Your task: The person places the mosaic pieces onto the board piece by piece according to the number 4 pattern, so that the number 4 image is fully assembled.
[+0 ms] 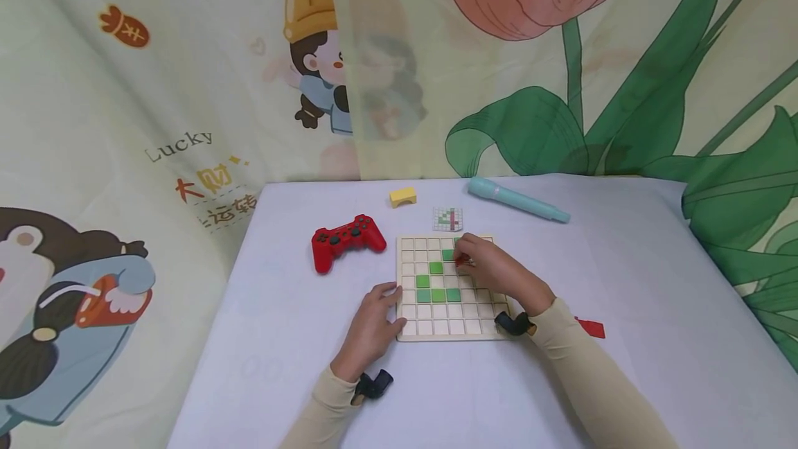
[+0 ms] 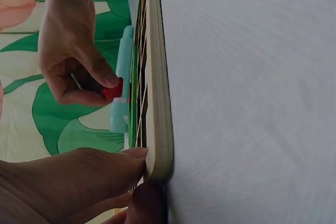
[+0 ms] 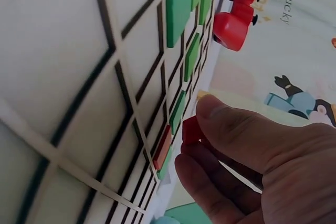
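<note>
A wooden grid board (image 1: 451, 337) lies on the white table, with several green tiles (image 1: 436, 267) set in its squares. My right hand (image 1: 495, 267) is over the board's upper right part and pinches a small red tile (image 3: 191, 130) between thumb and fingers. In the right wrist view, another red tile (image 3: 163, 149) sits in the grid just beyond, among the green ones. My left hand (image 1: 371, 328) is at the board's left edge, thumb and fingers spread apart and touching the rim. From the left wrist, its thumb (image 2: 118, 166) shows against the wooden side.
Behind the board lies a small pattern card (image 1: 447, 219) with green and red squares. A yellow block (image 1: 402, 197) and a teal pen-shaped object (image 1: 517, 201) are farther back. The red game controller (image 1: 348, 241) lies left; red pieces (image 1: 591, 328) lie right, partly behind the right sleeve.
</note>
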A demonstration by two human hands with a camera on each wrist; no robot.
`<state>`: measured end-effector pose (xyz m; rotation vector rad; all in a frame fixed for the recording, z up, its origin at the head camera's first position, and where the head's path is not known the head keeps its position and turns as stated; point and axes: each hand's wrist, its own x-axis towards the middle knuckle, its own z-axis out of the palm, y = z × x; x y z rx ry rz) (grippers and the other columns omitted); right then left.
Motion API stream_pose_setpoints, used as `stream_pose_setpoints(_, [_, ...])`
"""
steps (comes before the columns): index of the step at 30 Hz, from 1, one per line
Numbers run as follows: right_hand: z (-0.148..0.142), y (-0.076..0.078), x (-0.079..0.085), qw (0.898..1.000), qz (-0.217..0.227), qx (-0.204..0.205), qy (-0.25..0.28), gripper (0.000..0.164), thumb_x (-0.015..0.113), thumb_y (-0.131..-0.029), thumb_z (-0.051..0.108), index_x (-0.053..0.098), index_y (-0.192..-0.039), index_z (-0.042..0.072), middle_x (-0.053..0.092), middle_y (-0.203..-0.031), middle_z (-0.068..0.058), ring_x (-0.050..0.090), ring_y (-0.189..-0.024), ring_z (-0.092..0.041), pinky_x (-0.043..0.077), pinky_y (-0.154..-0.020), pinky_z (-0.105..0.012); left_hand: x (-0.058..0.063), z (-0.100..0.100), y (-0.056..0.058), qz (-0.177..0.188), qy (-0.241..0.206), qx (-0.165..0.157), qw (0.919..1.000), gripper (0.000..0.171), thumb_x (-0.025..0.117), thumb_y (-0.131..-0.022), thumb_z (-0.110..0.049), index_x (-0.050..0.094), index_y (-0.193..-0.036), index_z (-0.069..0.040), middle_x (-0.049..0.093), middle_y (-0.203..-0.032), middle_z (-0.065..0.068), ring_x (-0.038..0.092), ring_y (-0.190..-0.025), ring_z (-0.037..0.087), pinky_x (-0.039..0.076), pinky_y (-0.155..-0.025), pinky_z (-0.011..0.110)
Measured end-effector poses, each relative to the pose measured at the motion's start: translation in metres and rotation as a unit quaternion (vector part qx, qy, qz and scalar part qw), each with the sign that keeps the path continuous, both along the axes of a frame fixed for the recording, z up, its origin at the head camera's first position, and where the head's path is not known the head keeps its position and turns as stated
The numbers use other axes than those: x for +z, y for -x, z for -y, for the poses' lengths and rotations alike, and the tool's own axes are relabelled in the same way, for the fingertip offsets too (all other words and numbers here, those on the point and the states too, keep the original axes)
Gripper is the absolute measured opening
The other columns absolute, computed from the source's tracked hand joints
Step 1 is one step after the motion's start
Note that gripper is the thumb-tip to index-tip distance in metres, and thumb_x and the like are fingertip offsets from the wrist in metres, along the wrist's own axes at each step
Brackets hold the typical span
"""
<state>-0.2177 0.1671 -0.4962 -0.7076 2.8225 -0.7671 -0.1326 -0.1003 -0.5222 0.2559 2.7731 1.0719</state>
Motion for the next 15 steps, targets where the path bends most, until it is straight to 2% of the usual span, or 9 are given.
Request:
stream_pose_setpoints(9, [-0.0003,0.0024,-0.0084,0.998,-0.048,0.038,-0.028,0.012,0.079,-0.095,0.007,0.071,-0.101,0.013,0.065,-0.100,0.002,0.059,-0.091,-0.011,0.057,-0.082,-0.032,0.0000,0.0011,0.0000,-0.004,0.000,-0.001,1.0000,0.061,0.084,-0.089,-0.006,0.062,-0.145,0.003,0.056,-0.157,0.017,0.054,-0.146,0.038,0.050,-0.117,0.052])
stream_pose_setpoints(15, [-0.0022,0.0042,-0.0107,0.998,-0.040,0.042,-0.025,0.013,0.079,-0.094,0.005,0.071,-0.098,0.014,0.065,-0.100,0.002,0.058,-0.090,-0.011,0.057,-0.082,-0.032,-0.0005,0.0006,0.0003,-0.004,0.000,-0.001,1.0000,0.061,0.084,-0.089,-0.005,0.062,-0.146,0.002,0.056,-0.157,0.016,0.054,-0.146,0.037,0.051,-0.117,0.052])
